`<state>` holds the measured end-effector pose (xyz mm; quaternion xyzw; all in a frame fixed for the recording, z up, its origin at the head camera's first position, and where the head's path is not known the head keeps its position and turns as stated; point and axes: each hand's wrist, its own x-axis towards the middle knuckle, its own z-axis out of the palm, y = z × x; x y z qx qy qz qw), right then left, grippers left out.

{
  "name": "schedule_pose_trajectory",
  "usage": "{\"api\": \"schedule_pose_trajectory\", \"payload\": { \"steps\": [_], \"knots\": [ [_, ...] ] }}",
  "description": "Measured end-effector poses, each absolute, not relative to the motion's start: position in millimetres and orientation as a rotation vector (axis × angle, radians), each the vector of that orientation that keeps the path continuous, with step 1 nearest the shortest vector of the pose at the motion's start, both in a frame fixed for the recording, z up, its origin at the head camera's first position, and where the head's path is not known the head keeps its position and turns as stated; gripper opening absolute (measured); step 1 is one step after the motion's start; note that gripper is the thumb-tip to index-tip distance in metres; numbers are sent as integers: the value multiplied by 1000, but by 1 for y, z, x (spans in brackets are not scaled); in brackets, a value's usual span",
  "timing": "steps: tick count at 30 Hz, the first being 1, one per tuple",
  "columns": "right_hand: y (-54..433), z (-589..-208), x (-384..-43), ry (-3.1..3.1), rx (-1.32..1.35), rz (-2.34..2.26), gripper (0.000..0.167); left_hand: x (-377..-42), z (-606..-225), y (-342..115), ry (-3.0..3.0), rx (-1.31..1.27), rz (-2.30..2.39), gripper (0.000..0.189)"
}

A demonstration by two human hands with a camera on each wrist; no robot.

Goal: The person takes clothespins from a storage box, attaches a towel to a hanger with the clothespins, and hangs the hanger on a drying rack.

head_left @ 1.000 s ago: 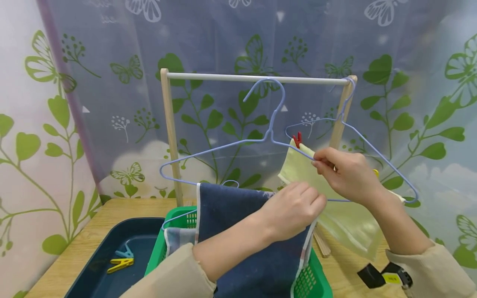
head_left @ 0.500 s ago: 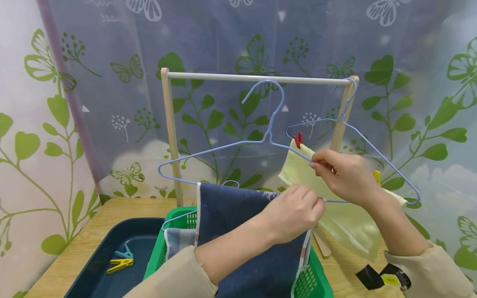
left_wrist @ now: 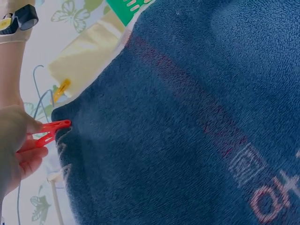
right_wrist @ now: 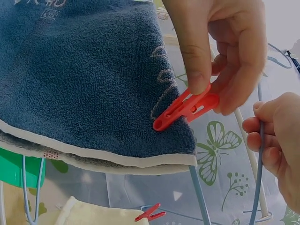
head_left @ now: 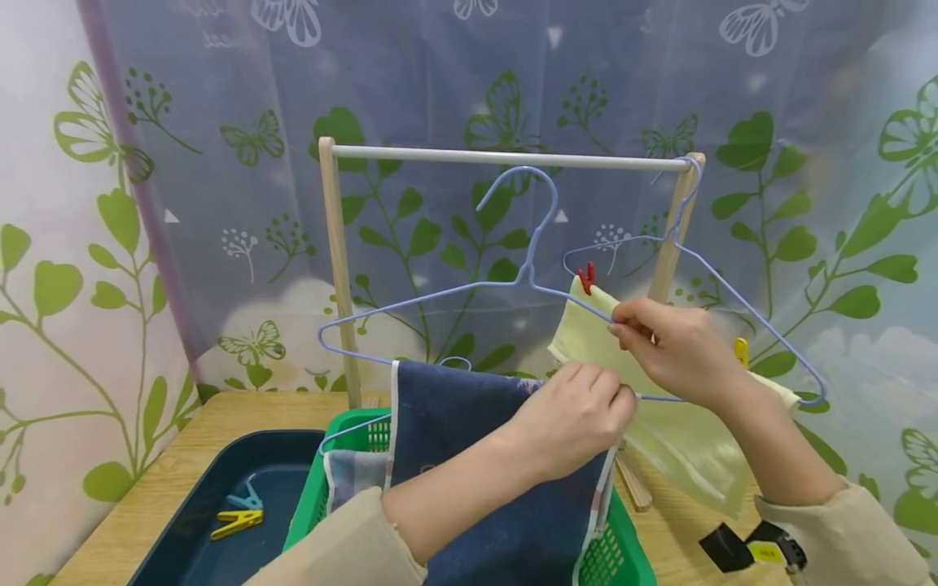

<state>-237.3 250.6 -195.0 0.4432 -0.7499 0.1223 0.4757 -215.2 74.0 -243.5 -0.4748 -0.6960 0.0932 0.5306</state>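
A dark blue towel [head_left: 469, 439] with white edging hangs folded over the lower bar of a light-blue clothes hanger [head_left: 432, 298]. My left hand [head_left: 575, 419] is at the towel's upper right corner. In the right wrist view it pinches a red clothespin [right_wrist: 185, 110], whose tip lies over the towel's edge on the bar. The left wrist view shows the same clothespin [left_wrist: 56, 125] side-on. Just above and to the right, my right hand [head_left: 681, 350] pinches the hanger's right sloping arm. The hanger's hook stands upright, in front of and just below the rack's rail.
A rack with a white rail [head_left: 506, 158] stands behind. On its right end hangs another hanger with a pale yellow cloth [head_left: 689, 448], clipped by red and yellow clothespins. A green basket [head_left: 623, 541] sits below the towel. Left, a dark tray [head_left: 190, 480] holds blue and yellow clothespins.
The hanger's hook has dipped slightly away from the rail. Both hands keep nearly the same place and grip.
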Motion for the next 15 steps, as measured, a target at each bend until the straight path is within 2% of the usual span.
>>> {"api": "schedule_pose_trajectory", "payload": {
  "steps": [15],
  "knots": [
    [255, -197, -239, -1818, 1080, 296, 42, -210, -231, 52, -1674, -1149, 202, 14]
  ]
}}
